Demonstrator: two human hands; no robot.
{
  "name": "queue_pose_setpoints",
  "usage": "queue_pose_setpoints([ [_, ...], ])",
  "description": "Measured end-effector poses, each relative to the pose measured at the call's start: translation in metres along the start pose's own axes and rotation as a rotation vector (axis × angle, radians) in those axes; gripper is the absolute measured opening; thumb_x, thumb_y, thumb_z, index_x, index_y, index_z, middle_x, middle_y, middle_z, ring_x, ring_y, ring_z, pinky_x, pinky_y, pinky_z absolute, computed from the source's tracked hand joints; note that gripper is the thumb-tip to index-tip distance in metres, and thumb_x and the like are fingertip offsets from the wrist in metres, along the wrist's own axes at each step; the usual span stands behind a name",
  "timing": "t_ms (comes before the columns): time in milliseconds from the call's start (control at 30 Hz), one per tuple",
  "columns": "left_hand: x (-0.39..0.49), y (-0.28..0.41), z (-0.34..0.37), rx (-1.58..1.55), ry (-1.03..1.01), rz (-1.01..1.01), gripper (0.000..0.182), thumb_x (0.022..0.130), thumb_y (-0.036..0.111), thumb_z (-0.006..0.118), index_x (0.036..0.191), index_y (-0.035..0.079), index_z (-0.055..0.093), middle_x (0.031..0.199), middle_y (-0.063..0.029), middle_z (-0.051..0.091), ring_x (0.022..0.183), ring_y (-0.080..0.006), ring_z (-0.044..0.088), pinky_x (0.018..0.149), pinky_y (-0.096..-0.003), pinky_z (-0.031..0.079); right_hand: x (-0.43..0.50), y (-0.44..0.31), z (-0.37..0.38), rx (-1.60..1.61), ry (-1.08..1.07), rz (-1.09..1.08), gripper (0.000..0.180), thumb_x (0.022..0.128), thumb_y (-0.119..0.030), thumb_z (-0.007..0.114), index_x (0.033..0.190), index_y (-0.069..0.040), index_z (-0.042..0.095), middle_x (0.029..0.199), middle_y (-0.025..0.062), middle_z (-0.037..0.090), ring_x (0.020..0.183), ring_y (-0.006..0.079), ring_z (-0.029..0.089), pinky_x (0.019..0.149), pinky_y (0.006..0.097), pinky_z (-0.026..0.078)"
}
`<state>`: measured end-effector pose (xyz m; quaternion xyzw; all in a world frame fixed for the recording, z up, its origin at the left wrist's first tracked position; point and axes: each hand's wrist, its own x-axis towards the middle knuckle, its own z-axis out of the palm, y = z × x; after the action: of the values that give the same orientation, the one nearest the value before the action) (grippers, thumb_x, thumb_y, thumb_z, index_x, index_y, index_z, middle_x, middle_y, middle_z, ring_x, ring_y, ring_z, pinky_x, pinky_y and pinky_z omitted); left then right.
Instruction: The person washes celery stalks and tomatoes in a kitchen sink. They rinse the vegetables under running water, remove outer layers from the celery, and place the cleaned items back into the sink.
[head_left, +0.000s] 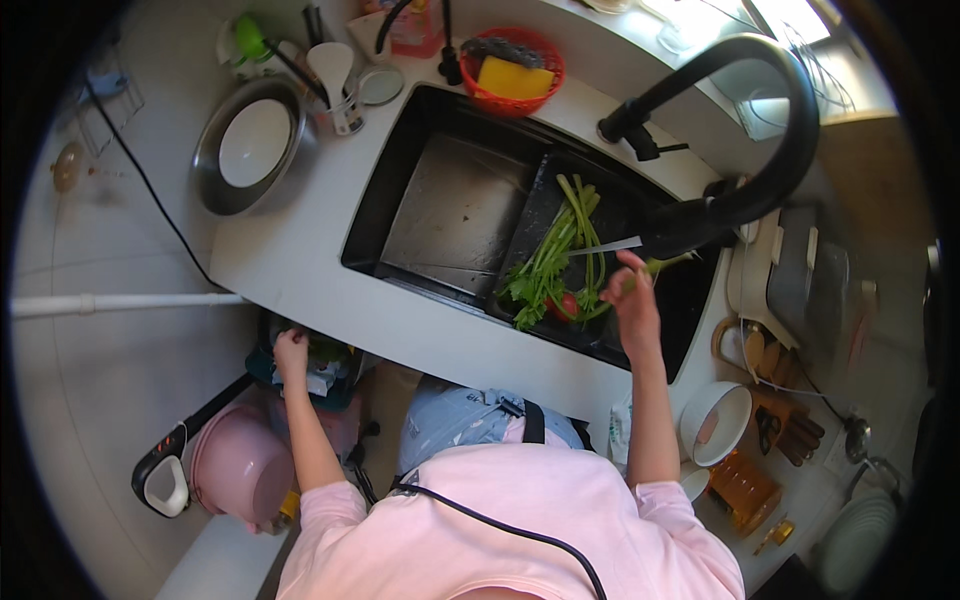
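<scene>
My right hand (634, 289) is raised over the right part of a black double sink (457, 217), its fingers around a green stalk (664, 264). Water streams from the black faucet (802, 142) beside the fingertips. Celery (551, 251) with leaves lies in the right basin, and a red tomato (564, 306) is partly under its stalks. My left hand (291, 346) reaches down at the left, below the counter edge, above a dark green bin (262, 366) that holds bags and green scraps. Its fingers look bunched; whether they hold anything cannot be told.
Behind the sink stands a red basket (555, 64) with a yellow sponge. A steel bowl (206, 176) and a utensil cup (346, 116) are on the left counter. A white bowl (720, 454) and an oil bottle (746, 491) are at the right. A pink bucket (244, 465) is below left.
</scene>
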<state>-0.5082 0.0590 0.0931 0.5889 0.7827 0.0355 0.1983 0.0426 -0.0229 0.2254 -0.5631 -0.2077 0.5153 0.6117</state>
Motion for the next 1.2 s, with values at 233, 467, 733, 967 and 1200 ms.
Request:
queue_pose_setpoints([
  [233,-0.033,0.245,-0.036,-0.754,-0.114,0.196,0.029,0.088,0.027,0.055,0.106,0.005,0.062,0.086,-0.0059,0.064,0.074,-0.0125,0.059,0.064,-0.0267,0.048,0.067,0.040,0.016,-0.304,0.084,-0.056,0.038,0.096,-0.037,0.035,0.100,-0.004,0.055,0.065,-0.0015,0.040,0.056,0.0069,0.039,0.052,0.0218,0.036],
  [467,-0.093,0.497,0.069,-1.120,-0.710,0.641,0.042,0.090,0.016,0.049,0.127,0.003,0.036,0.111,-0.0157,0.056,0.098,-0.0256,0.056,0.086,-0.0292,0.041,0.060,0.049,0.011,-0.231,0.268,-0.028,0.034,0.094,-0.029,0.043,0.114,-0.003,0.053,0.093,-0.0008,0.056,0.074,0.0044,0.051,0.063,0.0207,0.042],
  [733,-0.088,0.528,0.176,-1.161,-0.182,0.557,0.037,0.094,0.036,0.039,0.082,0.001,0.045,0.057,-0.0136,0.052,0.059,-0.0257,0.060,0.053,-0.0392,0.043,0.081,0.071,-0.022,-0.192,0.337,-0.280,0.022,0.090,-0.019,0.048,0.087,0.000,0.060,0.077,0.0028,0.062,0.072,0.0074,0.053,0.065,0.0252,0.043],
  [967,0.004,0.536,0.067,-1.372,-0.192,0.221,0.044,0.097,0.040,0.028,0.073,0.005,0.042,0.044,-0.0024,0.041,0.031,-0.0116,0.038,0.030,-0.0238,0.032,0.047,0.118,-0.041,-0.207,0.021,0.043,0.032,0.091,-0.030,0.050,0.076,-0.003,0.058,0.051,-0.0039,0.043,0.046,0.0061,0.039,0.044,0.0250,0.030],
  [1200,-0.026,0.508,0.097,-1.404,-0.247,0.332,0.028,0.098,0.025,0.028,0.110,0.004,0.041,0.066,-0.0045,0.046,0.039,-0.0104,0.041,0.033,-0.0228,0.037,0.078,0.087,-0.026,-0.245,-0.067,0.194,0.023,0.093,-0.027,0.047,0.095,-0.004,0.053,0.064,-0.0024,0.046,0.059,0.0060,0.045,0.056,0.0182,0.035],
])
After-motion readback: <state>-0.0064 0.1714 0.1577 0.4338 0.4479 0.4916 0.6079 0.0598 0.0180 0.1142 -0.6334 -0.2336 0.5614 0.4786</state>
